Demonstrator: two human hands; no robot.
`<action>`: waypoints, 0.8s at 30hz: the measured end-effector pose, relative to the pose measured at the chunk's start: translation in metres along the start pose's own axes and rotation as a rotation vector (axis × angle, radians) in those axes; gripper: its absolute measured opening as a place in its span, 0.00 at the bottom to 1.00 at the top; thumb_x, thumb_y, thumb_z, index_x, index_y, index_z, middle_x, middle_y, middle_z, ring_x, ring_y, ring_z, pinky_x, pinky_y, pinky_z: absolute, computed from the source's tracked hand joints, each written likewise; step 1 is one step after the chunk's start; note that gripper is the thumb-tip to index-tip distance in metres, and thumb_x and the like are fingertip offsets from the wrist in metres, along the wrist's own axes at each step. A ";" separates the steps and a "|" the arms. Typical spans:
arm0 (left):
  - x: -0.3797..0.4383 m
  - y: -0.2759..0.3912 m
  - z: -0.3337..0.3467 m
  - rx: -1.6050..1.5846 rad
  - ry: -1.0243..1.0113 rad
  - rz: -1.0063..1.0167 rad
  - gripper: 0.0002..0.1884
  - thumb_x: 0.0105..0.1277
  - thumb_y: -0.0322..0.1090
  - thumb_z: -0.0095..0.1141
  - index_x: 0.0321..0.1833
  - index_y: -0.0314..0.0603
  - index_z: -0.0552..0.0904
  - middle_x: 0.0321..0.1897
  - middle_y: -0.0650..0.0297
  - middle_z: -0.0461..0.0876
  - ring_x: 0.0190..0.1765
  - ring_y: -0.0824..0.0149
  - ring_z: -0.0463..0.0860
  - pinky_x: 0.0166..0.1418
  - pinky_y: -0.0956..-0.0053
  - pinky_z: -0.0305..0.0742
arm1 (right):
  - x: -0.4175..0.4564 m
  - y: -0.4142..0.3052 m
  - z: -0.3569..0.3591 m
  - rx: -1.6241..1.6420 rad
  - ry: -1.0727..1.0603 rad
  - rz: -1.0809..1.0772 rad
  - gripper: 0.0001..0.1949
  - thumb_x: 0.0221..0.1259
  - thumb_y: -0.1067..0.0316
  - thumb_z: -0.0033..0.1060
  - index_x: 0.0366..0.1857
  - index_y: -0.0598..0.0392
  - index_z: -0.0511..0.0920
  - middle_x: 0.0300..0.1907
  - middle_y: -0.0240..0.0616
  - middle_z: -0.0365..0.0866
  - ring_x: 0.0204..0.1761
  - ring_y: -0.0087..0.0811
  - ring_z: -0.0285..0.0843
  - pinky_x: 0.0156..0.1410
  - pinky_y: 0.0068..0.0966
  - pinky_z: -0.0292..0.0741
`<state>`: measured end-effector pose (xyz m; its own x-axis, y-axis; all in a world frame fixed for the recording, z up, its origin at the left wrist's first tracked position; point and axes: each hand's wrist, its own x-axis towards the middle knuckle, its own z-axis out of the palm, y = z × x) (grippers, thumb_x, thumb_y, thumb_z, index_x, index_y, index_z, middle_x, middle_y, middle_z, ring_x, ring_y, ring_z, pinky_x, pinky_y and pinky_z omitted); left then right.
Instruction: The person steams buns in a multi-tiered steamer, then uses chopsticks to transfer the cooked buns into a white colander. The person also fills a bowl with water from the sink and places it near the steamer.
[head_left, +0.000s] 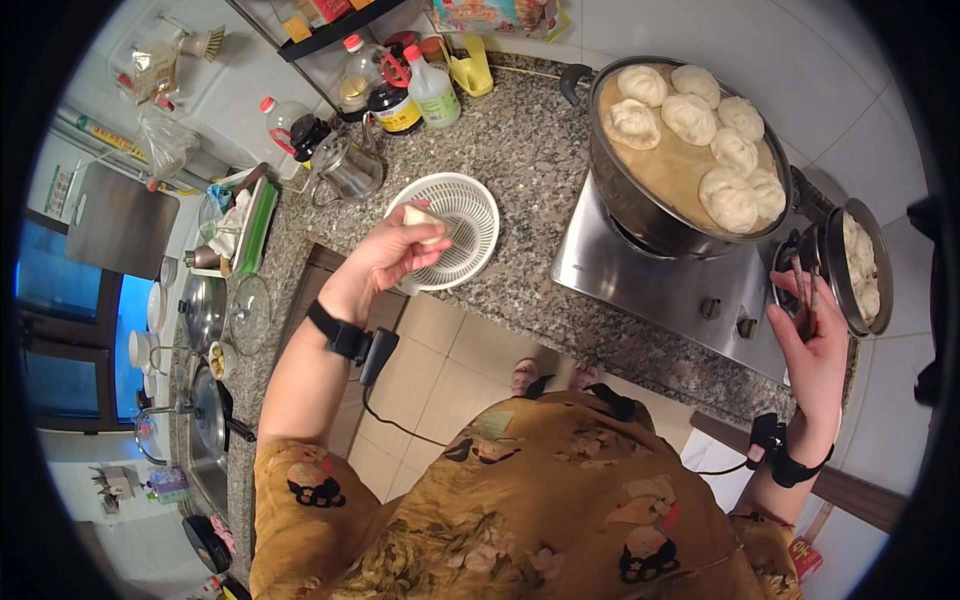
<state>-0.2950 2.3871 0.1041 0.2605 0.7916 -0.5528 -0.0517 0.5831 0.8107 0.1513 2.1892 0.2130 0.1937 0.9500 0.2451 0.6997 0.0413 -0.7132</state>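
My left hand (401, 244) grips a small pale piece of bun or dough (424, 223) over a white plastic colander (487, 225) on the granite counter. At the right, my right hand (814, 330) holds two thin sticks that look like chopsticks (799, 281). That hand is beside a smaller pan of white buns (861, 266) at the far right. A large metal steamer pot (637, 202) stands on the gas stove, with several steamed buns (690, 118) on its tan liner (660, 172). Most of the steamer's right-hand buns sit close together.
The steel gas stove (592, 266) has knobs along its front edge. Behind the colander stand a glass-and-metal pot (349, 169), sauce bottles (397, 105) and a yellow plastic holder (472, 71). At left are a green-sided dish basket (259, 225), a glass lid (250, 315) and a sink (210, 465).
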 end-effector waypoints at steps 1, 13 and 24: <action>0.009 -0.006 -0.007 0.119 0.037 -0.039 0.29 0.61 0.25 0.68 0.63 0.48 0.69 0.46 0.58 0.81 0.51 0.61 0.86 0.45 0.73 0.85 | -0.002 0.001 0.002 0.003 0.000 -0.002 0.18 0.59 0.77 0.68 0.55 0.58 0.81 0.45 0.26 0.80 0.25 0.12 0.57 0.28 0.15 0.57; 0.108 -0.057 -0.018 0.786 -0.313 0.068 0.41 0.50 0.21 0.73 0.70 0.44 0.68 0.57 0.62 0.79 0.61 0.65 0.76 0.67 0.72 0.70 | -0.030 -0.013 0.011 -0.141 0.033 0.043 0.16 0.58 0.76 0.68 0.52 0.60 0.82 0.45 0.28 0.81 0.23 0.14 0.57 0.27 0.16 0.57; 0.058 -0.014 -0.024 1.071 -0.140 0.235 0.50 0.56 0.49 0.75 0.77 0.38 0.61 0.64 0.49 0.76 0.65 0.54 0.77 0.66 0.64 0.74 | -0.068 -0.005 -0.038 0.219 0.570 0.109 0.13 0.77 0.66 0.45 0.33 0.62 0.76 0.38 0.39 0.76 0.29 0.20 0.65 0.34 0.17 0.64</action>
<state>-0.3024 2.4295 0.0564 0.4639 0.7950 -0.3910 0.7295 -0.0924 0.6777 0.1607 2.1126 0.2247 0.6354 0.6399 0.4322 0.5096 0.0731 -0.8573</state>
